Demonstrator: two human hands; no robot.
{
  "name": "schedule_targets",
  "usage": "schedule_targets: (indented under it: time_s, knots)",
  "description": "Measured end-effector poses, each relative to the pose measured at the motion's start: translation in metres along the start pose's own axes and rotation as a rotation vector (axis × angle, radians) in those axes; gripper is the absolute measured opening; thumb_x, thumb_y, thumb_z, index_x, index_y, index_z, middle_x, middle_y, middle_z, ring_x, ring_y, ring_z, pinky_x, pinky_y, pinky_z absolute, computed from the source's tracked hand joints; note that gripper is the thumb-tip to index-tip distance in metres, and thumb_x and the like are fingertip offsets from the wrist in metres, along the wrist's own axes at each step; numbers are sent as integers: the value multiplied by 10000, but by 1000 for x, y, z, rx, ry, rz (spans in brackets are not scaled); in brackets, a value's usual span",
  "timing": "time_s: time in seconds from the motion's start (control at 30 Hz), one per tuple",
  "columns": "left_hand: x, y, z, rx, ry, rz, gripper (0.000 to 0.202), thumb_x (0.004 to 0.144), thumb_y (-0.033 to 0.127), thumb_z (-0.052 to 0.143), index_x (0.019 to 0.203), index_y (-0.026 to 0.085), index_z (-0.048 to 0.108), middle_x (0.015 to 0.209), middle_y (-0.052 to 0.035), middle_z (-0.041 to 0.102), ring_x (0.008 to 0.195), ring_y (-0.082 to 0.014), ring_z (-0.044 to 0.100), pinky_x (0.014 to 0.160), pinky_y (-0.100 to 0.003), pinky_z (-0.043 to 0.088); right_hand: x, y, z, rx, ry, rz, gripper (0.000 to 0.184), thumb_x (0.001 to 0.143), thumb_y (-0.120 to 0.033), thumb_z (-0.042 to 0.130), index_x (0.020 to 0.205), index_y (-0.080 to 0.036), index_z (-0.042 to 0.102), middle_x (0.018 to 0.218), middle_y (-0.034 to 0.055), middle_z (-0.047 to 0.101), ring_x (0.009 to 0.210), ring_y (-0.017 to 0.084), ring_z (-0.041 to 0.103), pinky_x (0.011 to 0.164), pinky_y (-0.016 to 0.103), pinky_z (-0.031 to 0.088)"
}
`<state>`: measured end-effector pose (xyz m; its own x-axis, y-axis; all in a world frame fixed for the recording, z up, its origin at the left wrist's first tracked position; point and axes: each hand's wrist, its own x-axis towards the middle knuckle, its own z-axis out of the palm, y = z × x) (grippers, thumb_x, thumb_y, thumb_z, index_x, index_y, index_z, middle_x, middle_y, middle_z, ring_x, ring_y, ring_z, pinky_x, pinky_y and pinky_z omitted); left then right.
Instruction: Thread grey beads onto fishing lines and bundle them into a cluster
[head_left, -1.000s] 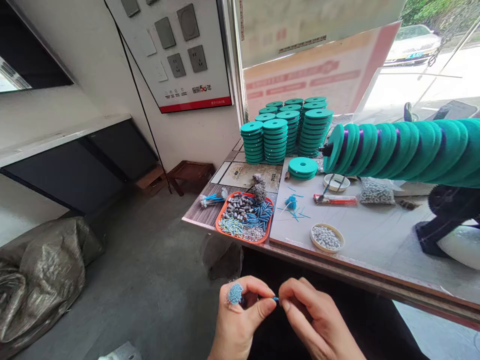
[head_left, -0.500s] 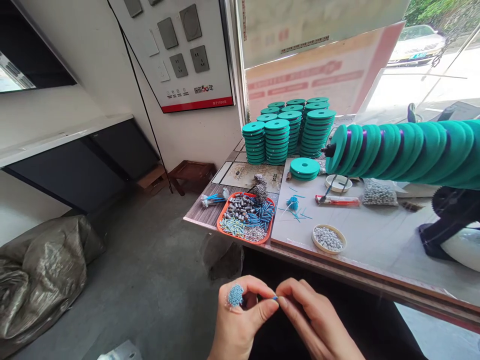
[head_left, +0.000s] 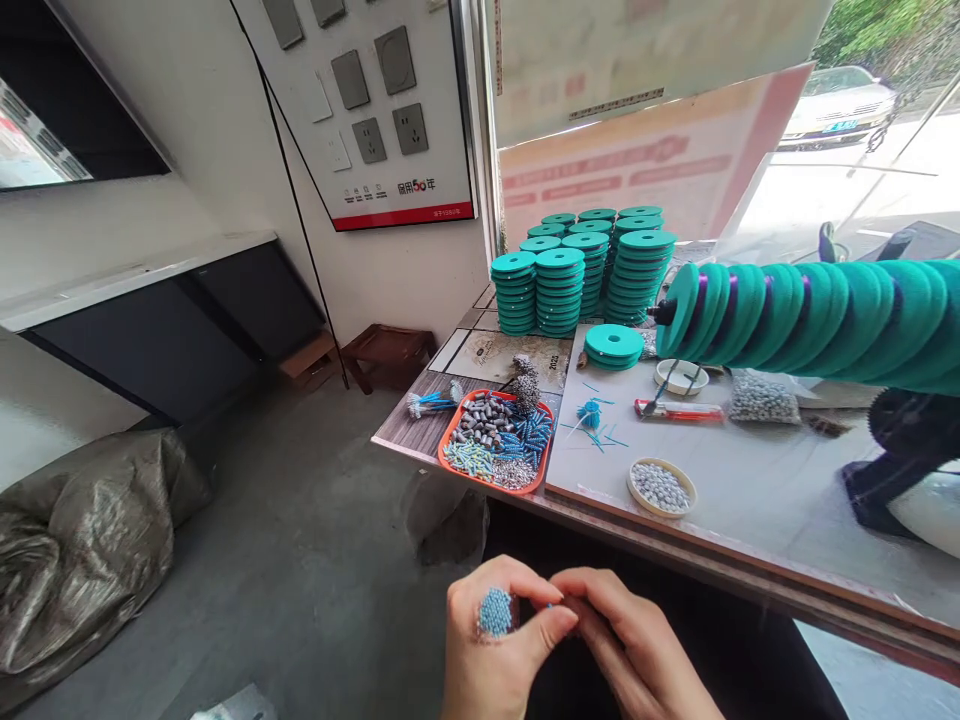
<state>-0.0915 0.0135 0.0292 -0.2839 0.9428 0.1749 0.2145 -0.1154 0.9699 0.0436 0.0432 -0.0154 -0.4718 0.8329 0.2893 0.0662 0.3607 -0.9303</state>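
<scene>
My left hand (head_left: 495,665) is curled around a bundle of thin pieces whose light-blue round ends (head_left: 495,612) poke out in a tight cluster; the rest of the bundle is hidden in the palm. Thumb and forefinger of that hand pinch a tiny blue piece (head_left: 551,604), too small to make out fully. My right hand (head_left: 641,640) meets it fingertip to fingertip, closed around the same spot, though its fingers mostly cover what they grip. Both hands are over the dark lap, in front of the table edge.
An orange tray (head_left: 529,490) of sorted small parts sits at the table's left corner. A shallow round dish (head_left: 661,514) of grey beads lies right of it. Behind are teal foam spools (head_left: 559,290) in stacks, a red utility knife (head_left: 679,412) and a spool-loaded rod (head_left: 817,320) at right.
Both hands have drawn slightly closer together, the left shifting a little right. The bundle stays in the left hand. The whole view has moved slightly.
</scene>
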Motion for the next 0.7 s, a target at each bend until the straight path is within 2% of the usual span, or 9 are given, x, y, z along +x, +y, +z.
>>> schedule_targets:
  time_s: [0.1,0.17,0.33,0.43,0.7]
  knots:
    - [0,-1,0,20,26,-24,114,622,290,768,603,195,708,541,-11,646,463,-107,493,459,-202,369,1,-3,1,99,-28,57,163,950,-279,379,1069,-309,486,849,-19,620,770,116,597,678,187,442]
    - [0,-1,0,-5,28,-70,119,605,300,776,603,199,714,537,-7,641,449,-97,464,450,-199,351,2,-6,1,150,-39,73,155,956,-286,364,1091,-303,438,804,-26,614,734,109,583,663,183,436]
    - [0,-4,-2,-202,34,-284,201,533,360,815,591,197,714,512,10,586,476,-87,440,472,-185,349,4,-15,-3,240,-59,97,67,963,-304,339,983,-268,392,696,-50,538,623,95,483,603,184,397]
    - [0,-6,-4,-291,42,-356,232,515,370,827,615,192,716,548,12,581,532,-93,456,524,-185,368,4,-19,-4,300,-59,131,101,961,-324,345,904,-245,371,682,-50,500,614,95,443,598,196,380]
    - [-1,-7,-6,-325,24,-377,271,502,379,835,609,167,705,572,0,585,572,-113,462,550,-214,368,6,-20,-3,380,-53,133,213,951,-398,347,827,-225,342,657,-39,456,593,103,401,579,224,359]
